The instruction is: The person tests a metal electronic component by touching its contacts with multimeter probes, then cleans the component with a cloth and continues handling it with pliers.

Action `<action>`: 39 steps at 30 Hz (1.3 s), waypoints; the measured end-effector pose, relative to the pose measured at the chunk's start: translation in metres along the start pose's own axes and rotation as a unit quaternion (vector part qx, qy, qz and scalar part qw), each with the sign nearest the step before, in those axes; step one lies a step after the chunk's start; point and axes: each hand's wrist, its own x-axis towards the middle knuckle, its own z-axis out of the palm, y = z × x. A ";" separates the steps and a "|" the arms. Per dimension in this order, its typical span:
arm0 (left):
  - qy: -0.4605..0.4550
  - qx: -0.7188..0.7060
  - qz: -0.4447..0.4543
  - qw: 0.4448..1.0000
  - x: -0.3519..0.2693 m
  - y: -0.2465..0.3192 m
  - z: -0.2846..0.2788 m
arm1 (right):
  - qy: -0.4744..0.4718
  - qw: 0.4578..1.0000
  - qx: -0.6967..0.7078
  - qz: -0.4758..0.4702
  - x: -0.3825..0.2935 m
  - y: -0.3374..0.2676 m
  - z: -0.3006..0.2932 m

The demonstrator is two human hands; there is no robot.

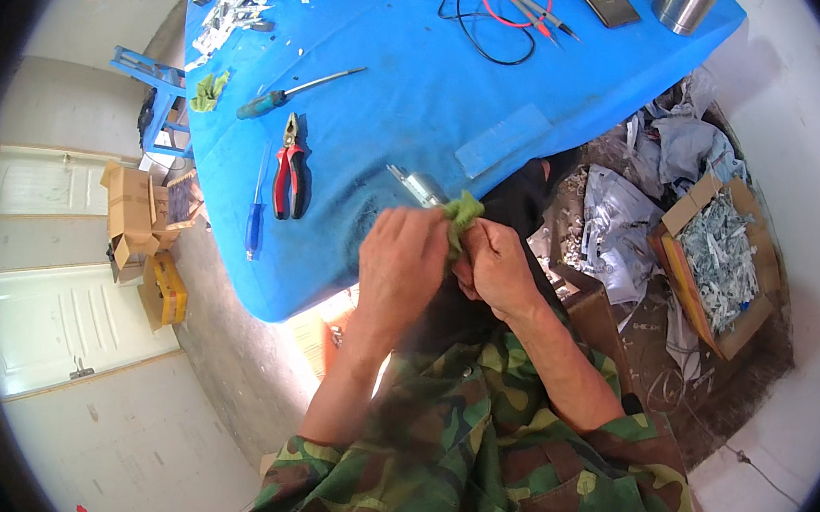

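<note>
Both hands are close together over the near edge of the blue cloth-covered table. My left hand [404,255] and my right hand [499,267] grip a crumpled green cloth [464,213] between them. Just beyond the fingers lies a small metal and white part [421,187] with thin prongs; whether a hand touches it I cannot tell. To the left on the table are pliers with red and black handles [290,174], a blue-handled screwdriver [255,226] and a teal-handled screwdriver [266,104]. A second scrap of green cloth [209,92] lies near the table's left edge.
On the table [393,103] lie a heap of small metal parts [245,5], multimeter probes with leads [527,9], a dark phone-like device [603,0] and a steel flask [684,7]. An open carton of metal pieces [744,322] and plastic bags [618,233] stand at right; a blue stool [166,96] stands left.
</note>
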 end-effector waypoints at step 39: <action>0.211 -0.220 -0.332 0.893 -0.119 -0.042 -0.108 | -0.024 0.996 0.022 -0.086 -0.009 -0.009 -0.009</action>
